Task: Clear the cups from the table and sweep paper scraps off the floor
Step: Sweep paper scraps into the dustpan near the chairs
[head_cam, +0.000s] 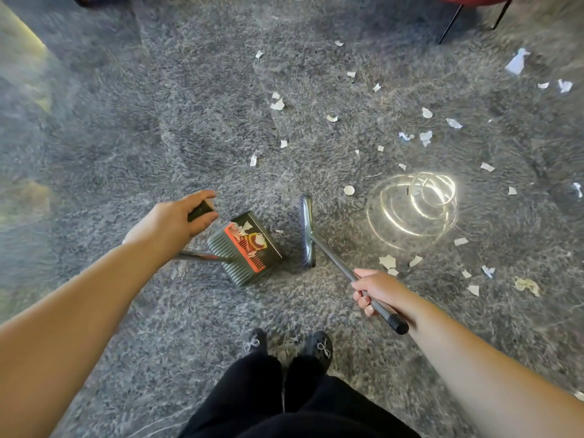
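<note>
Mostly the paper scraps lie scattered over the grey carpet, ahead and to the right of both hands, and a few white pieces already sit inside the dustpan. They are small, torn and white, some crumpled, the largest up by the far right. The dustpan is dark with a red-and-black label and a ribbed back, and it rests on the carpet between the hands. The left hand has its fingers curled around the black grip at the top of the dustpan's long handle. Just right of the pan, the broom stands with its bristles on the carpet; the right hand grasps its metal pole. A bright looped glare falls on the carpet among the scraps. Black shoes show below, and thin chair legs stand at the far edge.
</note>
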The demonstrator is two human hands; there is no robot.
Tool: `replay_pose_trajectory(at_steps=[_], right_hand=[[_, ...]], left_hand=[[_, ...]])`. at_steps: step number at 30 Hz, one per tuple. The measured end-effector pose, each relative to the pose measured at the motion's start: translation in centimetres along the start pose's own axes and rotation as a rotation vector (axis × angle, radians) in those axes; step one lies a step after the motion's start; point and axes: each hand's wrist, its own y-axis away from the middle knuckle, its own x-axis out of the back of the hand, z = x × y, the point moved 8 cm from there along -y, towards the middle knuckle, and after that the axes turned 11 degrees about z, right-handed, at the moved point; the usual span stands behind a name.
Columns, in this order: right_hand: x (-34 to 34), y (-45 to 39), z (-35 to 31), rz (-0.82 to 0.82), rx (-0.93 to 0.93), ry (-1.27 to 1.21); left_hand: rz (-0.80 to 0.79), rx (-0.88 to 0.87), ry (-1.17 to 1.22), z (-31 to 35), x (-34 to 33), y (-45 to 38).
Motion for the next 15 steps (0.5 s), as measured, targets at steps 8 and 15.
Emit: replay_pose_trajectory(at_steps=[8, 15], right_hand=[[-4.4, -4.7, -5.4, 0.027, -0.063, 0.099], [-11.8, -6.6, -9.6, -0.035, -0.061, 0.147]], left_hand=[[-0.103, -0.098, -0.113, 0.7, 1.7, -8.9], [-0.195, -0.184, -0.152, -0.5, 2.3, -12.4]])
